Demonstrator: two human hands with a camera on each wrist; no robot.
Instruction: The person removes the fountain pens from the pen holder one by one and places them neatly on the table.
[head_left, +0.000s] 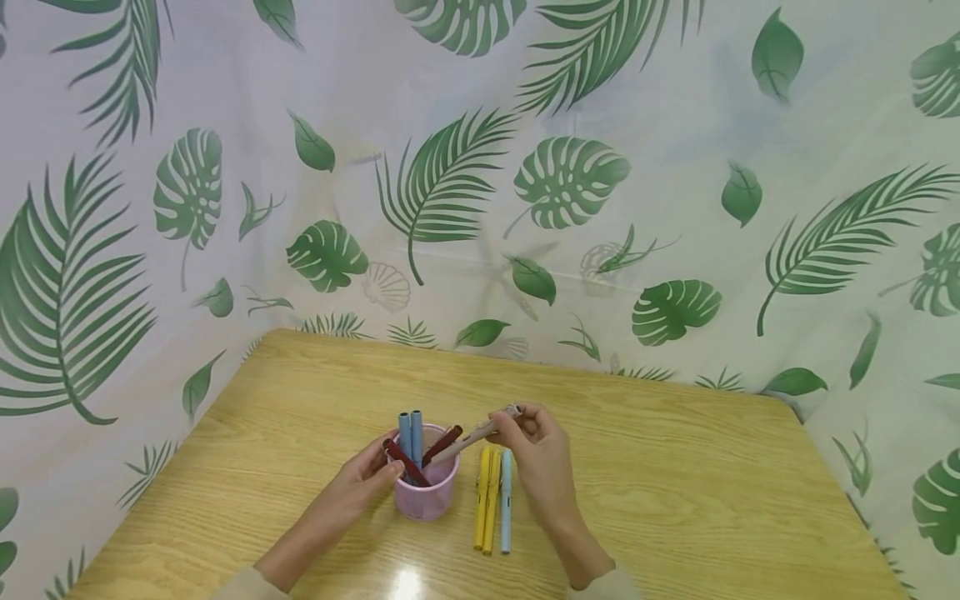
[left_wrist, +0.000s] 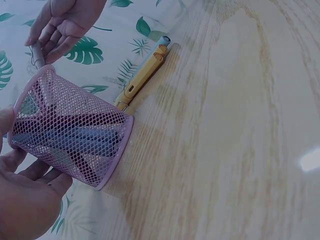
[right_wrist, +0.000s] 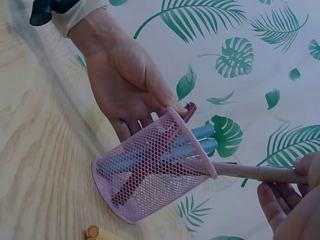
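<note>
Right hand (head_left: 542, 454) pinches the grey pen (head_left: 465, 441), slanting down leftward, low end inside the pink cup (head_left: 423, 503) the left hand (head_left: 363, 483) grips!

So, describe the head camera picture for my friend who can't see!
A person's right grip holds a beige pen slanting into a pink cup held by the left grip. Blue pens and dark red pens are inside; two yellow pens and a light blue pen lie beside it on a wooden table.

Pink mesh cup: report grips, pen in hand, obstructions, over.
Left grip holding pink mesh cup. Right grip pinching greyish pen, one end inside cup. Blue pens and dark red pens inside may crowd it.
</note>
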